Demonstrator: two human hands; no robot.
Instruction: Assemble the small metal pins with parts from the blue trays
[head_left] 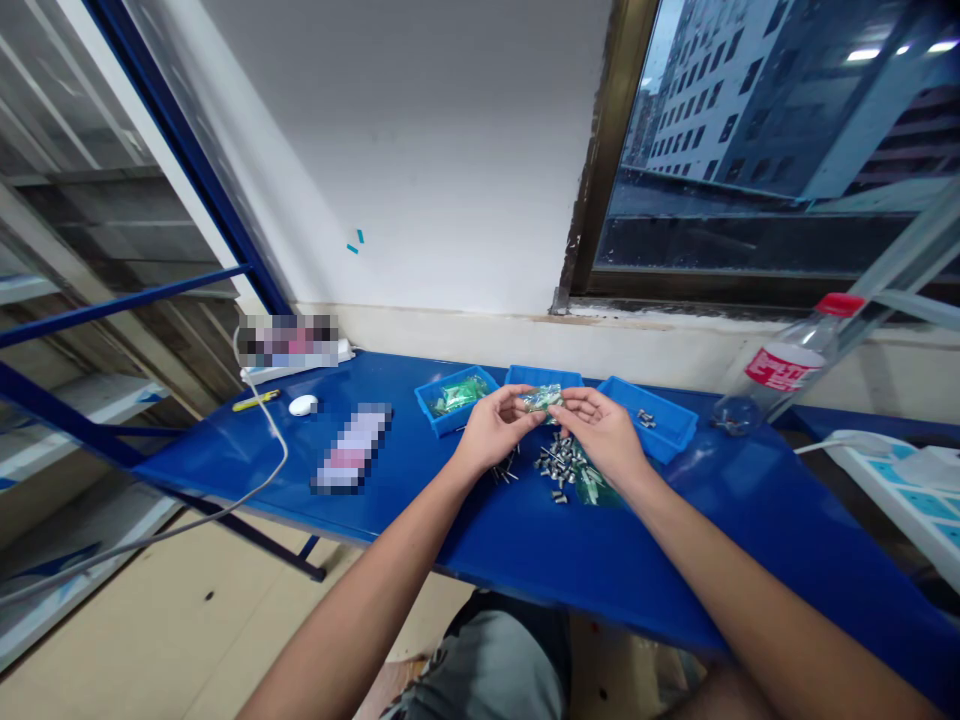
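Observation:
Between my two hands is a small clear greenish plastic bag point(541, 398), pinched from both sides above the blue table. My left hand point(491, 425) grips its left edge with thumb and fingers. On the other edge my right hand point(604, 430) closes with its thumb in front. What the bag contains is too small to make out. Below the hands lies a loose pile of small metal fasteners point(559, 460), with some thin pins point(508, 468) to its left. A green plastic bag with metal pieces point(592, 487) lies under my right wrist.
Blue trays stand along the back: the left tray point(442, 425) holds green bags, the right tray point(679, 425) a few metal parts. A plastic bottle point(787, 365) stands at right. A yellow cutter point(255, 401), white mouse-like object point(303, 405) and cable point(281, 455) are left.

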